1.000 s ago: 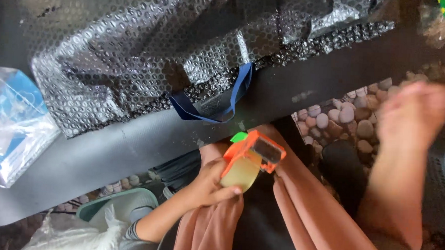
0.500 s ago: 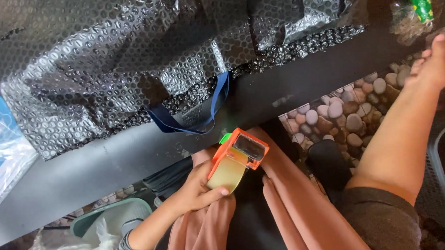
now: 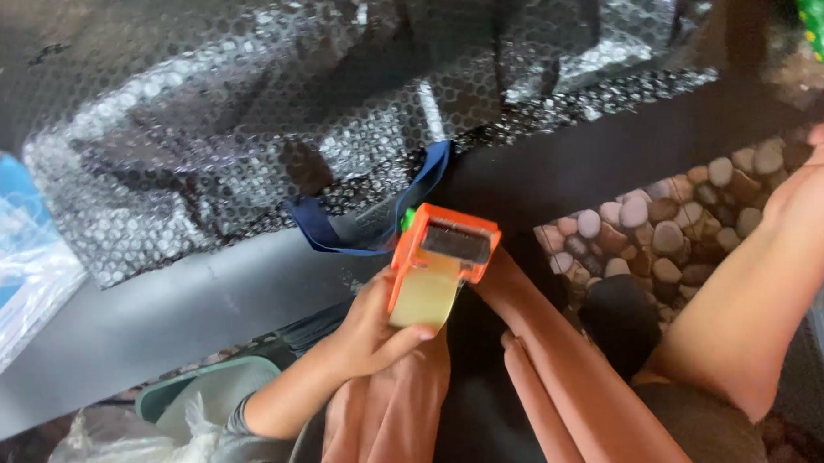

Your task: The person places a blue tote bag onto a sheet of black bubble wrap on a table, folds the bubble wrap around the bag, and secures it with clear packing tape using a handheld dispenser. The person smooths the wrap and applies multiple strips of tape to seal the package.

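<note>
We're gripping the orange plastic tape dispenser in our closed left hand; right hand at 2 o'clock, grip unclear. Black bubble-wrap bundle lying at 11.

Glossy orange plastic on the tape dispenser, its tape roll smooth and yellowish. Shiny, dimpled black bubble wrap over a matt dark tabletop. Woven blue strap. Smooth pebbled floor.
</note>
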